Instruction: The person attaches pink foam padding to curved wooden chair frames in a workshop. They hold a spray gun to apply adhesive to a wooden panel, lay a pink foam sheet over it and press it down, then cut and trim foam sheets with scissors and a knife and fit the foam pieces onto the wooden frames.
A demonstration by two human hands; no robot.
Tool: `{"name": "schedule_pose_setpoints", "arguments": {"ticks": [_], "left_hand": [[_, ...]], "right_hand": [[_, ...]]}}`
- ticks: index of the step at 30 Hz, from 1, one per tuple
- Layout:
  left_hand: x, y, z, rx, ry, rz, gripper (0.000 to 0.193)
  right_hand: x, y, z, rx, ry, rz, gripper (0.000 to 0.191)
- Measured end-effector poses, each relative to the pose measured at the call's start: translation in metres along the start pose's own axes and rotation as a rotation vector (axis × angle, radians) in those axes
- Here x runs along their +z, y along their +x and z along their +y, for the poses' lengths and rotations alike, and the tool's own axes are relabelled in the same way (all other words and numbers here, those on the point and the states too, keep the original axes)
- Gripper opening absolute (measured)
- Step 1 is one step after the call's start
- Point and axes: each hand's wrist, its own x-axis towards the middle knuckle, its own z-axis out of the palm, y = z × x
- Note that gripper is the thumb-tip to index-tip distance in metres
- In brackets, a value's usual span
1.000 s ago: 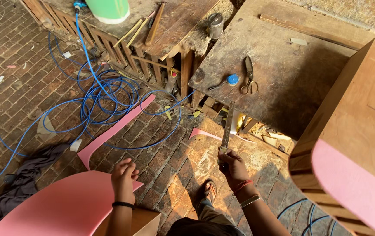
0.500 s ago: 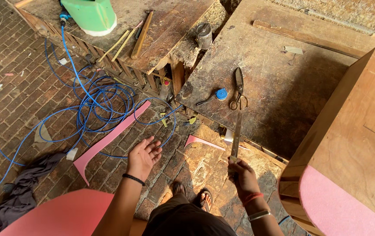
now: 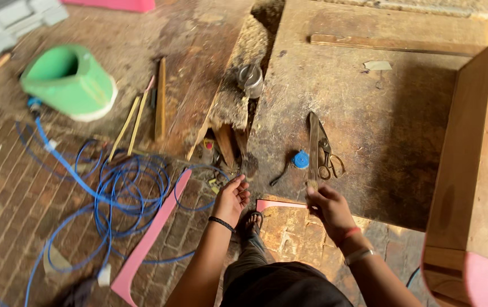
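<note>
The right hand (image 3: 330,209) gripped a long flat blade (image 3: 313,149) beside scissors (image 3: 329,159) on the counter (image 3: 380,125); the left hand (image 3: 231,198) hung open. A green bucket (image 3: 70,82) lay tipped far left; its inside looked empty.

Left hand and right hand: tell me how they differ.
The right hand grips the end of a long flat metal tool resting on the worn wooden board; the left hand is open and holds nothing. The left wrist wears a black band, the right a red band and a metal bangle. Both are bare.

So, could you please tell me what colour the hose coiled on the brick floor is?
The hose is blue, clearest in the head view.
</note>
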Motion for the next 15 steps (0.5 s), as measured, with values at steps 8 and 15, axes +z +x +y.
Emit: {"name": "schedule_pose_setpoints", "arguments": {"ticks": [8,15], "left_hand": [[0.087,0.030,0.077,0.114,0.353,-0.240,0.018],[0.206,-0.131,0.086,0.004,0.299,-1.298,0.017]], "right_hand": [[0.050,0.034,-0.003,0.404,-0.105,-0.011,0.045],[0.026,-0.017,0.056,0.430,0.304,0.352,0.039]]}}
